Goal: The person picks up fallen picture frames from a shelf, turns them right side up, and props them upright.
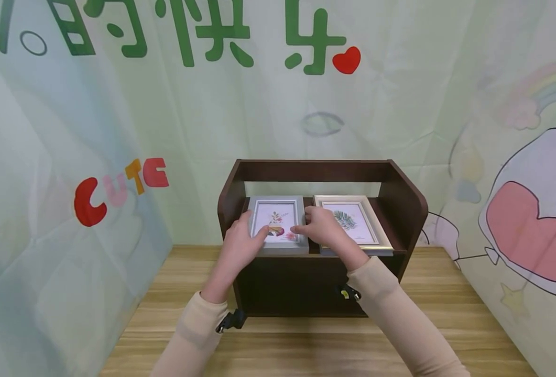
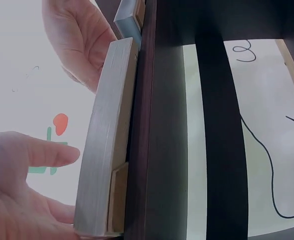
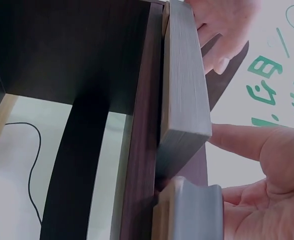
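A silver-grey picture frame [image 1: 279, 251] with a floral print lies face up on the left of the dark brown shelf's top. My left hand [image 1: 239, 242] holds its left edge, fingers along the side and thumb over the front. At its right edge my right hand [image 1: 324, 226] pinches, thumb towards the picture and fingers dipping into the gap beside the second frame. That second one, a gold-rimmed picture frame [image 1: 377, 225] with a green leaf print, lies to the right, partly behind my right hand. In the left wrist view, the grey frame's lower side sits close against the shelf's front edge.
The dark brown shelf [image 1: 296, 288] has raised side panels and a back rail [image 1: 313, 171]. It stands on a wood-grain table [image 1: 278, 345]. Printed cloth [image 1: 259, 115] hangs behind and at both sides. Dark wrist cameras [image 1: 232, 320] sit on both sleeves.
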`<act>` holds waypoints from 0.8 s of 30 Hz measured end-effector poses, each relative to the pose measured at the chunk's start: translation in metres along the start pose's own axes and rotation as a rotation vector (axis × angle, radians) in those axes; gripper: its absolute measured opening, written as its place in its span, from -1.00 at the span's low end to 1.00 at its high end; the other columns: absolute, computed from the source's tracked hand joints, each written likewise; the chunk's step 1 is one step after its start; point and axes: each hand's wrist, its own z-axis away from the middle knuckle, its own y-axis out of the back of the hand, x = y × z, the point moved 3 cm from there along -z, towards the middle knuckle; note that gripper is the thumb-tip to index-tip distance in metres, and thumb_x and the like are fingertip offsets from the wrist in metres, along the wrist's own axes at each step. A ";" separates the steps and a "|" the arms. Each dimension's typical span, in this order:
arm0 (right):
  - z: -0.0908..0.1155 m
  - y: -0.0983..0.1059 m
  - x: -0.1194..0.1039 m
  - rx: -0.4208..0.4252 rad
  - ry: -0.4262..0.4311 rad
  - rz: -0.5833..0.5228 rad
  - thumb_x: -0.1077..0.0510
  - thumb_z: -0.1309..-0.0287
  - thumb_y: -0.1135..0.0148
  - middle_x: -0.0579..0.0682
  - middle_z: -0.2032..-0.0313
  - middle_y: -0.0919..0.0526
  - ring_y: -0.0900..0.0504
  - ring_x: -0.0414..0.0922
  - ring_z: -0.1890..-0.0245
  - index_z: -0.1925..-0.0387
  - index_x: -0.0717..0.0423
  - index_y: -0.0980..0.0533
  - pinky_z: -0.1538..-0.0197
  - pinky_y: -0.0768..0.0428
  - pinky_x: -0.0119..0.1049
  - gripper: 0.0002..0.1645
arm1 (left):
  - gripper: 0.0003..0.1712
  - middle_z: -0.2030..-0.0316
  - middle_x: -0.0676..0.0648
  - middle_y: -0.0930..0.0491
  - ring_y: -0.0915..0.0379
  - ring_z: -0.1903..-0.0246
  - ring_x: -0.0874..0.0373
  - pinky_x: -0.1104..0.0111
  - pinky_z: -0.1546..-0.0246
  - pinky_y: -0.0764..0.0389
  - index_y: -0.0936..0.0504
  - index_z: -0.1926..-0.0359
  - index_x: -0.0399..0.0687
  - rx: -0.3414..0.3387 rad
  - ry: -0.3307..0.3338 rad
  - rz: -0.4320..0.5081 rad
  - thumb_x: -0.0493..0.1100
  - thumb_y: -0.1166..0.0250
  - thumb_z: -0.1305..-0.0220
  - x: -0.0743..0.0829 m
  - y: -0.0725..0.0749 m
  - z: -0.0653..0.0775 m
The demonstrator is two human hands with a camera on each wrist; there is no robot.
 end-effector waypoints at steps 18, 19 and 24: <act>-0.001 0.005 0.003 0.048 -0.046 -0.016 0.21 0.00 -0.37 0.22 -0.02 -0.62 -0.56 0.06 -0.11 -0.11 0.38 -0.46 -0.17 -0.50 -0.11 -0.39 | -0.30 -0.28 -0.37 -0.29 -0.25 -0.26 -0.21 -0.02 -0.29 -0.29 -0.16 -0.37 -0.32 0.031 0.006 0.000 -0.32 -0.16 -0.24 -0.002 -0.005 -0.005; -0.001 0.006 0.003 0.053 -0.044 -0.012 0.21 0.00 -0.37 0.21 -0.02 -0.62 -0.56 0.05 -0.11 -0.11 0.38 -0.46 -0.18 -0.50 -0.12 -0.39 | -0.30 -0.29 -0.37 -0.29 -0.25 -0.26 -0.20 -0.02 -0.29 -0.29 -0.17 -0.37 -0.31 0.029 0.012 0.003 -0.33 -0.16 -0.23 -0.002 -0.004 -0.006; -0.001 0.007 0.006 0.074 -0.042 -0.010 0.24 0.02 -0.34 0.18 -0.01 -0.64 -0.56 0.05 -0.11 -0.10 0.36 -0.48 -0.17 -0.50 -0.12 -0.41 | -0.31 -0.29 -0.35 -0.30 -0.26 -0.26 -0.19 -0.01 -0.28 -0.30 -0.21 -0.36 -0.28 0.037 0.017 0.014 -0.34 -0.16 -0.21 -0.003 -0.004 -0.006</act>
